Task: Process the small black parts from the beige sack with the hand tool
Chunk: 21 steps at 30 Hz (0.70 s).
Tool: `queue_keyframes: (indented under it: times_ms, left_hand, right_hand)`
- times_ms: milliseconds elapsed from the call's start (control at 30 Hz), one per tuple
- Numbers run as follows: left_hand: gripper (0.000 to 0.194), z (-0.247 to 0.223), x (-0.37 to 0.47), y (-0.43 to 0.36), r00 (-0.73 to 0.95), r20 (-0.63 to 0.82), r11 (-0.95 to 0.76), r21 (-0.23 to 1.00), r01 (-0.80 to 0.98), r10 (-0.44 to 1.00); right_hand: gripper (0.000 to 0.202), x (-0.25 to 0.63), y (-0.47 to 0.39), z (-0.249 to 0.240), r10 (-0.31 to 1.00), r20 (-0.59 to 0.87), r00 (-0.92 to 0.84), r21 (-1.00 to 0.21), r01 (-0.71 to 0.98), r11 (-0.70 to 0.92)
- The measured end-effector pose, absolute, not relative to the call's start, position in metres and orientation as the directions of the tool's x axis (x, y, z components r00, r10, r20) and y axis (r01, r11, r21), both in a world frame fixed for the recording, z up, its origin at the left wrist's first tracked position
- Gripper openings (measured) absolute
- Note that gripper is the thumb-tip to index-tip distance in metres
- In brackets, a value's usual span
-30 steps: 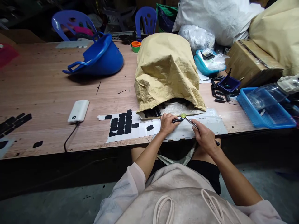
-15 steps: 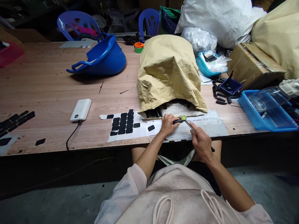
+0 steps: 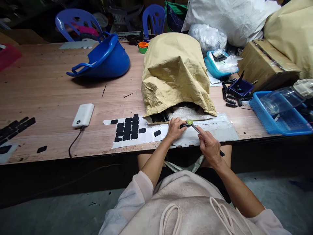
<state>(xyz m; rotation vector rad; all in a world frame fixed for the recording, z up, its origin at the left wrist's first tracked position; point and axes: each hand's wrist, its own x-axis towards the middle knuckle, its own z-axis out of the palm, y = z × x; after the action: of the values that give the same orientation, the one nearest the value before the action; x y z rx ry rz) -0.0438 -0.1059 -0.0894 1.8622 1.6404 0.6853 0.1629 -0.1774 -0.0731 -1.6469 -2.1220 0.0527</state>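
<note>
My left hand [image 3: 175, 130] is closed on a slim black piece [image 3: 184, 125] at the front edge of the table, just below the mouth of a tan sack [image 3: 177, 75]. My right hand [image 3: 209, 147] grips a metal-shafted tool [image 3: 195, 127], whose black handle end sticks out behind the fist. A rounded yellow-green part [image 3: 189, 121] at the tool's far end touches or overlaps the black piece; I cannot tell which. Beneath both hands lies a grey-white board [image 3: 220, 132]. Dark pieces [image 3: 166, 117] show inside the sack's opening.
Left of the hands, black rounded pads [image 3: 127, 129] sit in rows on white sheet. Further left are a white power bank [image 3: 83, 115] with a cable and a tilted blue basin [image 3: 110, 60]. To the right stand a blue basket [image 3: 281, 129], a purple tray [image 3: 241, 89] and a cardboard box [image 3: 269, 65].
The whole view has shifted slightly. Both hands keep their grips, and the tool stays against or over the black piece with hardly any movement.
</note>
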Motion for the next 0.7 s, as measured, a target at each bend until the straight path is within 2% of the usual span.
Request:
queue_keyframes:
  times_ms: [133, 300, 533, 700]
  left_hand:
    - [0.016, -0.088, -0.043, -0.107, 0.117, 0.000, -0.083, 0.705, 0.705, 0.993]
    - [0.021, -0.089, -0.042, -0.106, 0.113, 0.020, -0.094, 0.713, 0.695, 0.993]
    - [0.019, -0.088, -0.042, -0.105, 0.108, 0.006, -0.081, 0.703, 0.707, 0.994]
    - [0.019, -0.089, -0.039, -0.108, 0.085, 0.041, -0.090, 0.679, 0.728, 0.996]
  right_hand:
    - [0.047, 0.166, -0.173, -0.074, 0.940, 0.274, -0.205, -0.249, 0.928, 0.276]
    - [0.049, 0.173, -0.172, -0.068, 0.933, 0.340, -0.118, -0.337, 0.911, 0.239]
    - [0.046, 0.184, -0.167, -0.075, 0.955, 0.274, -0.111, -0.344, 0.916, 0.205]
    - [0.045, 0.209, -0.130, -0.076, 0.944, 0.326, -0.048, -0.250, 0.959, 0.135]
